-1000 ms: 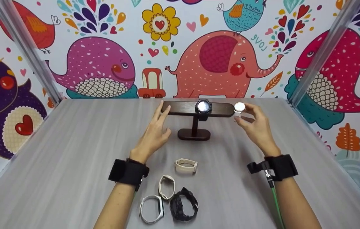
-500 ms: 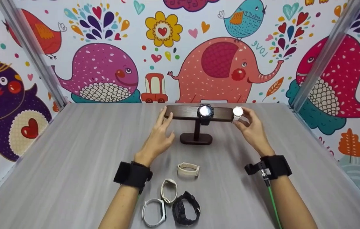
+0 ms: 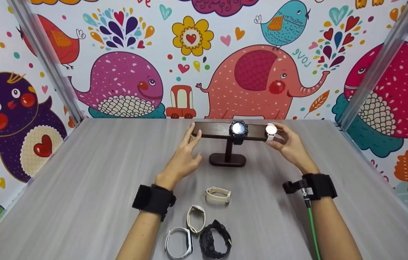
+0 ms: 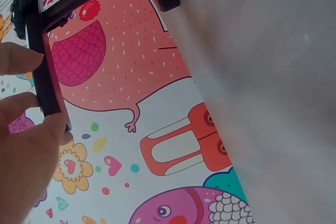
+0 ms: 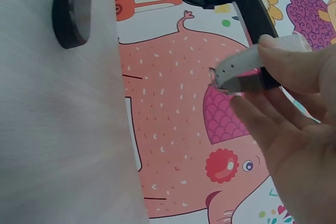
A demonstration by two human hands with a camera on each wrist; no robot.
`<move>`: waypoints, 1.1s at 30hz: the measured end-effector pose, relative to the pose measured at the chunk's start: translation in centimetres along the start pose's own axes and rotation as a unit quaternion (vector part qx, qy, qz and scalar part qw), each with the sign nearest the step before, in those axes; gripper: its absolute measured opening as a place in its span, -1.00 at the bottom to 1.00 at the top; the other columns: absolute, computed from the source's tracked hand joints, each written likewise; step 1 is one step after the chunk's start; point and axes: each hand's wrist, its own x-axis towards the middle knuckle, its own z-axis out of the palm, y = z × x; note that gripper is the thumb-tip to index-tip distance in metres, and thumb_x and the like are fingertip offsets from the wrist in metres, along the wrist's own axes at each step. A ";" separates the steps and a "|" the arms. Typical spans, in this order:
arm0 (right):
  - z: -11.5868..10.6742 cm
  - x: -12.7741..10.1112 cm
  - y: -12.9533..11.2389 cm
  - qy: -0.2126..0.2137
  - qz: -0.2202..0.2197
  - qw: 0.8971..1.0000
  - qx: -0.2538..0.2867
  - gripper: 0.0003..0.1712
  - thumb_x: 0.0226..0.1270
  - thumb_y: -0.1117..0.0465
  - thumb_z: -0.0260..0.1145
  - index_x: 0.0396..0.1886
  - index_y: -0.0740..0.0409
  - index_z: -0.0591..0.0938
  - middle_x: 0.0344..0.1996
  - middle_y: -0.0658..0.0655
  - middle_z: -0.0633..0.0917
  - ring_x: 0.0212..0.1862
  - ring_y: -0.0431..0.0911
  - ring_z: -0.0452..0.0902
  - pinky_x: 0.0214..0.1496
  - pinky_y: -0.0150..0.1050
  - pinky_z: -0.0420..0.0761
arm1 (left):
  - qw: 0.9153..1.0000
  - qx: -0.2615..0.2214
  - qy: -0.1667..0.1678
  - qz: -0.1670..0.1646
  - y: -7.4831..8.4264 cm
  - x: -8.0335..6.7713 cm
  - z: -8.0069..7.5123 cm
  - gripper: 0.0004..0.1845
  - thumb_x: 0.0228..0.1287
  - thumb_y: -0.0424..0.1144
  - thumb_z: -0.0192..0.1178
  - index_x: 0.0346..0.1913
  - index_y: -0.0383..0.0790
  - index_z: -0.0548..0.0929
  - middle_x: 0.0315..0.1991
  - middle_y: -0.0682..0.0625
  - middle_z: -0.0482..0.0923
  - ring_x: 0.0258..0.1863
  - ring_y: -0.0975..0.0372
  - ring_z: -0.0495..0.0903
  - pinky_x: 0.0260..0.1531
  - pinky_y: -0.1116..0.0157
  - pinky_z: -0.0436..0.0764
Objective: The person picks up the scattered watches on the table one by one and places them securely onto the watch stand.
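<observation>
Grey wood-grain table (image 3: 81, 187) against a cartoon-animal wall. Dark wooden T-shaped watch stand (image 3: 227, 159) sits at the far middle of the table, crossbar level.

Black round watch (image 3: 238, 128) already hangs on the middle of the crossbar. White watch (image 3: 271, 129) sits at the bar's right end, pinched in the right hand (image 3: 290, 148); the right wrist view shows its perforated strap (image 5: 247, 66) wrapped at the bar's tip, thumb and fingers curled on it. Whether it is fully seated cannot be told.

Left hand (image 3: 182, 159) has fingers straight, tips touching the bar's left end, steadying it; the left wrist view shows the fingertips (image 4: 21, 59) against the dark bar.

Four pieces lie loose near the table's front edge: beige band (image 3: 218, 195), cream band (image 3: 196, 219), white band (image 3: 178, 247), black watch (image 3: 216, 243), close together.

Judgement: one hung, a second going on, four left to do
</observation>
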 end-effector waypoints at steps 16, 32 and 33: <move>0.8 0.3 -1.0 0.024 -0.017 0.992 -0.126 -0.21 0.18 0.29 0.49 0.43 0.17 0.43 0.29 0.33 0.56 0.32 0.25 0.50 0.30 -0.02 0.61 | 1.000 0.008 -0.002 0.006 0.1 0.0 -0.7 -0.18 0.19 -0.51 0.25 0.51 -0.43 0.16 0.62 -0.30 -0.13 0.58 -0.14 0.05 0.47 0.06 0.33; 0.7 -0.6 -1.5 0.082 -0.136 0.964 -0.215 -0.47 0.25 0.29 0.41 0.25 0.16 0.63 0.21 0.28 0.65 0.35 0.17 0.48 0.41 0.12 0.47 | 1.000 0.017 -0.013 0.001 0.0 -0.1 -0.1 -0.16 0.19 -0.49 0.26 0.52 -0.40 0.14 0.62 -0.28 -0.15 0.55 -0.13 0.12 0.47 0.07 0.34; 0.6 -0.6 -1.4 0.084 -0.136 0.963 -0.216 -0.47 0.24 0.29 0.42 0.24 0.17 0.63 0.20 0.28 0.66 0.36 0.18 0.46 0.41 0.13 0.47 | 1.000 0.018 -0.013 0.002 0.1 0.0 -0.1 -0.16 0.19 -0.49 0.26 0.52 -0.40 0.14 0.62 -0.29 -0.14 0.55 -0.14 0.13 0.46 0.06 0.35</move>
